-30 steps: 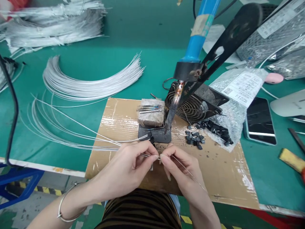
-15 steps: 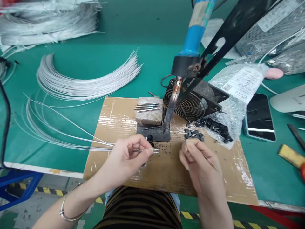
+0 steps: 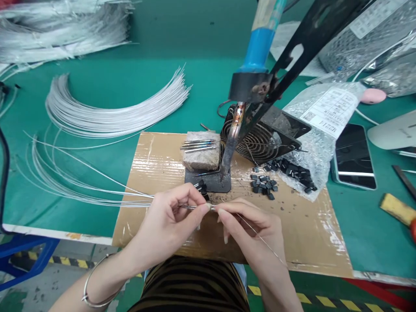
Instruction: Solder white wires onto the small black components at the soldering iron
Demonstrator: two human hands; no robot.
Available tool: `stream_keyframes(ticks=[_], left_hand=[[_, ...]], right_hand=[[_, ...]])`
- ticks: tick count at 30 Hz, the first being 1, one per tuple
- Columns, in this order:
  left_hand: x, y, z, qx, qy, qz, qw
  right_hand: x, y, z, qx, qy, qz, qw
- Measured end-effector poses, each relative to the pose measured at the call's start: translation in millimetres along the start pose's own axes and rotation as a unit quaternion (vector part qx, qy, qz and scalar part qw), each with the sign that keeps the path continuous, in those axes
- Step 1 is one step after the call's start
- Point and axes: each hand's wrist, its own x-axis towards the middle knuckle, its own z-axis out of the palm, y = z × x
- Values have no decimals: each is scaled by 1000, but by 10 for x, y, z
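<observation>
My left hand (image 3: pixel 178 216) is closed in a pinch around several thin white wires (image 3: pixel 134 202), which trail away to the left in loose curves. Thumb and forefinger of my right hand (image 3: pixel 255 225) are pinched together at the wire tips, almost touching the left thumb. A thin solder wire (image 3: pixel 260 237) runs through the right hand and back over its wrist side. Black connector pieces (image 3: pixel 202 189) show just behind my left fingers. Above both hands, a soldering iron (image 3: pixel 231 147) with a blue handle hangs tip-down from a black stand, over a dark pad (image 3: pixel 224 184).
Small black housings (image 3: pixel 264 184) lie loose on the cardboard (image 3: pixel 312 242), more spilling from a plastic bag (image 3: pixel 312 134). Behind stand a fan (image 3: pixel 256 138) and a block (image 3: pixel 201 158) bearing metal rods. A white wire bundle (image 3: pixel 117 115) lies back left; a phone (image 3: pixel 354 158) lies right.
My right hand has moved left from beside the loose housings to meet the wire tips at my left hand. The left hand has stayed in place, still holding the wires.
</observation>
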Motion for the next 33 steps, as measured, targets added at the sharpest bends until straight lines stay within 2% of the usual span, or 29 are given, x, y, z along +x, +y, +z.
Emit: stream_keyframes(ticks=[7,11,15,18,21,23,29,33], left_hand=[[-60,-53,14,56,8,22,998],[-38,-36,42,43,3,21,999],[-29,-7,46,15,-24,20,999],[-49,-19,8,8,-29,4,1000],[-62,-66,-28,5,-11,5,1000],[-59,-101,-30,-1,-9,8,1000],[-52,-139,-5,-22,-7,12,1000],[-44,-125,10,-32,-7,30,999]], right_hand=[[13,-3,-8,4,3,20,1000],[8,-25,-6,14,-9,25,1000],[-16,36,-46,38,-12,72,997],[6,120,-186,50,34,95,994],[62,166,-353,86,135,62,985],[89,159,-412,109,163,55,979],[58,117,-292,198,77,55,976],[-7,159,-116,177,68,64,980]])
